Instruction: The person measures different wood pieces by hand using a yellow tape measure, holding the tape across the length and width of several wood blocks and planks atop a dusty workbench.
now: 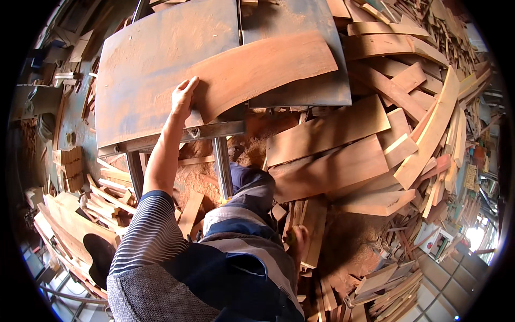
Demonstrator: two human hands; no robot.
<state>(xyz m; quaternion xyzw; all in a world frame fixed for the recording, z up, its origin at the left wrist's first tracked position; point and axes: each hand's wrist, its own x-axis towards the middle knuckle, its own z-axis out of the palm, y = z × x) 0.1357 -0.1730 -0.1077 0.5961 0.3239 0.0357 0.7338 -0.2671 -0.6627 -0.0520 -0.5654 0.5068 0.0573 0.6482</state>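
Note:
A curved wooden board point(263, 67) lies across the metal worktable point(145, 59), spanning the slot between its two plates. My left hand point(185, 96) is closed on the board's left end, with the arm stretched forward over the table's near edge. Low beside my body on the right, my right hand point(300, 239) hangs partly hidden by my clothing. Its fingers look curled, and a small greenish thing shows at them that I cannot make out.
Broad planks point(330, 129) lean and overlap right of the table, backed by a large heap of offcuts point(429, 118). Sawdust point(249, 139) covers the floor under the table. Scrap strips point(110, 204) lie at the left, close to a metal table leg point(222, 166).

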